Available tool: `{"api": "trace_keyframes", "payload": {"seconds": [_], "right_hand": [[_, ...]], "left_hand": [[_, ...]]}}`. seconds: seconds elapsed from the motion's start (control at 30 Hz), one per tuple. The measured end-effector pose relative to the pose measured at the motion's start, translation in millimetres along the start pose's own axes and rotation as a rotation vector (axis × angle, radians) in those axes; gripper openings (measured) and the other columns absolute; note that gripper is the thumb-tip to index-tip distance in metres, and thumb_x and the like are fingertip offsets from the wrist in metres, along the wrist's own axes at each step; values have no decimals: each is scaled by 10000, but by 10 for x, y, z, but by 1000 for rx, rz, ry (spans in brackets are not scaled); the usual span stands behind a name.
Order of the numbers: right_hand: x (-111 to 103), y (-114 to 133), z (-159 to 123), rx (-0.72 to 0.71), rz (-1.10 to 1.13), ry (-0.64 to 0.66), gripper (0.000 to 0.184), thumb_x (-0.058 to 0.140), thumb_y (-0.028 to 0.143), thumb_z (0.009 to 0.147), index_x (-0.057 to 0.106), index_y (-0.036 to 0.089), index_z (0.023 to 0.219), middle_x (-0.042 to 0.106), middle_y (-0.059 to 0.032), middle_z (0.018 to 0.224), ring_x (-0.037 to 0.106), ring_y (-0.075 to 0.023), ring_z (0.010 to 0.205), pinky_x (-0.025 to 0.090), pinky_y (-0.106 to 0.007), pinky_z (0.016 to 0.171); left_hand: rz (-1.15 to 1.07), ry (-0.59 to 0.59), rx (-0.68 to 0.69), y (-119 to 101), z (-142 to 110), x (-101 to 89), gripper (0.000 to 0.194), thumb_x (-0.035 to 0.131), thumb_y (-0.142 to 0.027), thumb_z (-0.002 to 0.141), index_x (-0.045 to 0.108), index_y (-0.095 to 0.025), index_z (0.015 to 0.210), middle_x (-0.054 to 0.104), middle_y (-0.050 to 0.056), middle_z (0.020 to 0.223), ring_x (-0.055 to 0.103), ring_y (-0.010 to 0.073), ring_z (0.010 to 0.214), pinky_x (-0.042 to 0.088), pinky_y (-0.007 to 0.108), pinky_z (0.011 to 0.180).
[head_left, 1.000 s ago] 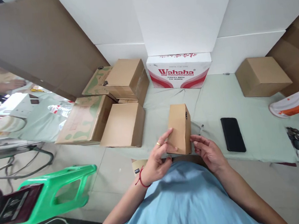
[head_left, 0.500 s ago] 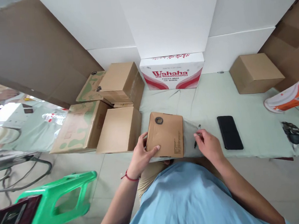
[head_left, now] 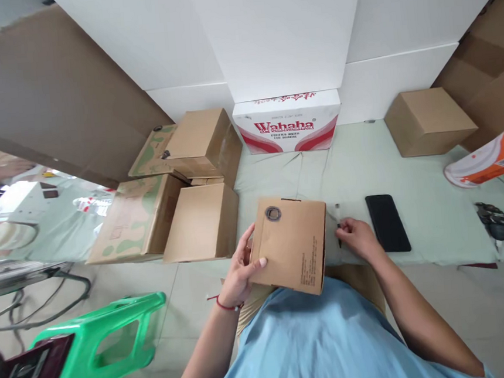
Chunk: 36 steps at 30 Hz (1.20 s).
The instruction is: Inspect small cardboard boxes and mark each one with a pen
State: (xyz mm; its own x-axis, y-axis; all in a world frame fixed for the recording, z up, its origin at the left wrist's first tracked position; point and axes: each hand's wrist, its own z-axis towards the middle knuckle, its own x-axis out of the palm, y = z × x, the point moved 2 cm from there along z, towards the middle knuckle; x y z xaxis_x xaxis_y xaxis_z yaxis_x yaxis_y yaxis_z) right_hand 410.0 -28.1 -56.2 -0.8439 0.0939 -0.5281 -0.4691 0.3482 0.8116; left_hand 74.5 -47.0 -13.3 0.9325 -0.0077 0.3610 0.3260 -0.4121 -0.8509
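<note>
My left hand (head_left: 241, 272) grips a small brown cardboard box (head_left: 290, 247) by its left side, thumb on the upper face and fingers mostly hidden underneath. The box is tilted and raised near the table's front edge. Small printed lines and a dark round mark show on it. To its right, my right hand (head_left: 357, 236) pinches a slim pen (head_left: 337, 210) with a clear upper end and a dark lower end. A black phone (head_left: 387, 223) lies just right of that hand.
Several cardboard boxes stand at left, including a plain one (head_left: 197, 220). A Wahaha carton (head_left: 288, 124) is at the back. On the right are another box (head_left: 429, 120), an orange-white container (head_left: 490, 156) and keys (head_left: 500, 223). A green stool (head_left: 102, 349) stands lower left.
The small box has come up and toward me, shifting right and tilting. My right hand has moved slightly right with the pen, which now points more straight away from me.
</note>
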Motion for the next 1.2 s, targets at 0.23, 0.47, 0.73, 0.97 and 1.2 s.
{"api": "trace_keyframes", "payload": {"seconds": [0.23,0.47,0.73,0.97,1.2], "right_hand": [[-417,146,-57,-61,498,-319,400,627,576,829,364,287,739,345,102,546,325,-106,464,225,-239,450],[-175,812,2,-226,507,26,283,771,448,842,739,218,1004,736,-19,768,599,-143,636,425,-259,573],[328,873,269,-364,135,19,201,587,375,899,691,226,813,628,24,580,540,-140,508,410,-269,552],[333,831,223,-401,42,4,205,595,390,954,721,233,915,739,-8,671,632,-167,558,462,-285,620],[356,874,212,-433,-34,56,244,559,416,1001,726,247,948,798,-33,776,729,-192,664,507,-294,672]], "left_hand": [[289,78,18,72,268,126,627,936,-414,751,799,-250,1340,766,148,1361,661,419,1349,505,593,1174],[791,-13,476,96,409,400,321,811,-259,850,863,-285,1166,686,110,1505,412,435,1586,258,686,1331],[1100,102,682,329,437,737,338,600,-205,1015,805,-275,1274,777,118,1365,651,355,1399,517,612,1157],[1133,125,715,271,502,728,322,565,-195,1031,806,-252,1237,785,119,1352,672,345,1381,534,583,1135],[1145,136,710,238,527,741,321,571,-197,1032,797,-264,1249,783,110,1352,669,332,1379,522,564,1149]]}}
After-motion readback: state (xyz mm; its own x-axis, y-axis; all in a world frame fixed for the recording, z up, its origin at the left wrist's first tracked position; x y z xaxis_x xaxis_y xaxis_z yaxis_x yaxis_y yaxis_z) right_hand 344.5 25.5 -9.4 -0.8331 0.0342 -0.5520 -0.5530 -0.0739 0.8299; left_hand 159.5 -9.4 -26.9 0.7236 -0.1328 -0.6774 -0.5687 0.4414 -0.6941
